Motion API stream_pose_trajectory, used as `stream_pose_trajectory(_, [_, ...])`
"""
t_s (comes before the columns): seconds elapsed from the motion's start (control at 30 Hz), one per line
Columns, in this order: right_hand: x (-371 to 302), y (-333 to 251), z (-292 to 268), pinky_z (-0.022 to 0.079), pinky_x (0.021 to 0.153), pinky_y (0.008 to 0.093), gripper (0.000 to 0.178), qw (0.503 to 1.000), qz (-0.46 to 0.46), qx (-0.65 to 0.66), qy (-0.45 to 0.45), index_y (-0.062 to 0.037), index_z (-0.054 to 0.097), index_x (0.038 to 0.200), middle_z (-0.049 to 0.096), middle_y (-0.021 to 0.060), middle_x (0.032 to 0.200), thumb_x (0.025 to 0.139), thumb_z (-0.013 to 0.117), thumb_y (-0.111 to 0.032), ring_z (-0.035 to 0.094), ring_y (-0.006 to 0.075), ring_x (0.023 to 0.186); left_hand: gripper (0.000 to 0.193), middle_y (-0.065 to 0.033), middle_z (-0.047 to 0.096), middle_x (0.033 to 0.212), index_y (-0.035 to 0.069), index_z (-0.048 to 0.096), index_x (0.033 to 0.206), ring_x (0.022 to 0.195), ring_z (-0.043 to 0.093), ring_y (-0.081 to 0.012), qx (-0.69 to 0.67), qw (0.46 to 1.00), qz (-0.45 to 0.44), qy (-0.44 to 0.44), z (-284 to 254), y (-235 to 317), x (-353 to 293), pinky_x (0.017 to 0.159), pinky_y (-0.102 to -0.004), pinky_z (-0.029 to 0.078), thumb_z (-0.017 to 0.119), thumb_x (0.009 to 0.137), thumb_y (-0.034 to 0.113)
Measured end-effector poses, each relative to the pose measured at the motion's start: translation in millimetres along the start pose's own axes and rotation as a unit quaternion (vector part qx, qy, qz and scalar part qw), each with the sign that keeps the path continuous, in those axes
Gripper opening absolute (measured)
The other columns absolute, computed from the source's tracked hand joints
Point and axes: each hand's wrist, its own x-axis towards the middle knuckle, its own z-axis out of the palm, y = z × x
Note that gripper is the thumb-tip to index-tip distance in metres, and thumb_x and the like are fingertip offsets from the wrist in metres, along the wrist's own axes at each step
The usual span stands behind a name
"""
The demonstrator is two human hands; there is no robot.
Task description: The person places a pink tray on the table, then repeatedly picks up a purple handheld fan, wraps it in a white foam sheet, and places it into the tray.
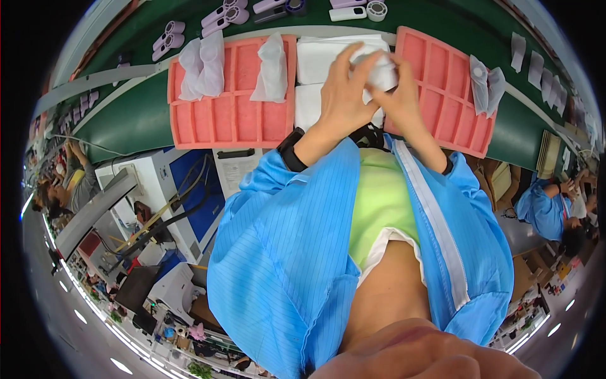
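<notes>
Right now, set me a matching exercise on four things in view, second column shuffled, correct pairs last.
1. Left divided tray
2. Work surface
3. Left wristband
4. Crumpled packet

A. Dark green
B. Between the left hand and the right hand
C. Pink
D. Black

Pairs: 1-C, 2-A, 3-D, 4-B.

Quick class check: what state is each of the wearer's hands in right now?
Left hand: fingers bent, holding one side of a white bundle.
Right hand: fingers bent, holding the bundle's other side.
</notes>
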Motion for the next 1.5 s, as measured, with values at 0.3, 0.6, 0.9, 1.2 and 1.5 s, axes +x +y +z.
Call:
stream_pose_trajectory(0.3, [1.5, -7.3, -14.6, 0.047, 0.082, 0.0351, 0.051, 0.948, 0.021, 0.154, -0.277, 0.0015, 0.051, 0.118, 0.058, 0.0139, 0.103, 0.073, 0.071, -0.010, 0.057, 0.0234, 0.100, 0.041, -0.0115, 0.050, 0.114, 0.008, 0.064, 0.100, 0.105, 0.050, -0.0283, -0.399, 0.888, 0.071, -0.217, -42.6, -36.6, 21.2, 0.088, -0.0367, 0.042, 0.079, 0.062, 0.009])
stream_pose_trajectory(0.6, [18.6, -24.9, 25.4, 0.049, 0.071, 0.0379, 0.038, 0.994, -0.076, -0.028, -0.070, 0.0024, 0.053, 0.108, 0.063, 0.0222, 0.089, 0.075, 0.067, -0.009, 0.064, 0.0380, 0.083, 0.021, -0.0062, 0.052, 0.103, 0.008, 0.064, 0.081, 0.102, 0.048, -0.0215, -0.109, 0.972, 0.012, 0.210, -35.8, -13.5, 16.0, 0.085, -0.0327, 0.038, 0.077, 0.065, 0.008])
stream_pose_trajectory(0.9, [12.4, -53.3, 65.4, 0.050, 0.060, 0.0311, 0.031, 0.677, 0.313, 0.402, -0.531, 0.0018, 0.057, 0.106, 0.063, 0.0094, 0.082, 0.083, 0.064, -0.018, 0.063, 0.0200, 0.068, 0.022, -0.0069, 0.055, 0.094, -0.001, 0.064, 0.085, 0.089, 0.053, -0.0184, -0.271, 0.914, -0.286, 0.099, -145.9, -121.4, 16.7, 0.076, -0.0288, 0.042, 0.075, 0.074, 0.015])
stream_pose_trajectory(1.2, [43.3, -56.1, 302.8, 0.052, 0.066, 0.0368, 0.033, 0.840, 0.354, 0.334, -0.241, 0.0002, 0.055, 0.108, 0.063, 0.0108, 0.080, 0.083, 0.062, -0.021, 0.063, 0.0245, 0.073, 0.098, -0.0284, 0.053, 0.112, 0.006, 0.041, 0.132, 0.101, 0.053, -0.0445, 0.412, 0.865, -0.254, 0.131, -192.5, -299.0, 32.8, 0.084, -0.0498, 0.044, 0.084, 0.053, 0.045])
stream_pose_trajectory(1.5, [34.5, -74.5, 258.0, 0.049, 0.076, 0.0356, 0.035, 0.974, 0.030, 0.135, -0.179, -0.0013, 0.056, 0.107, 0.055, 0.0203, 0.112, 0.073, 0.060, -0.006, 0.057, 0.0303, 0.099, 0.079, -0.0261, 0.044, 0.121, 0.010, 0.046, 0.122, 0.112, 0.044, -0.0432, 0.392, 0.878, -0.187, 0.202, -167.0, -310.8, 19.5, 0.093, -0.0514, 0.037, 0.079, 0.054, 0.031])
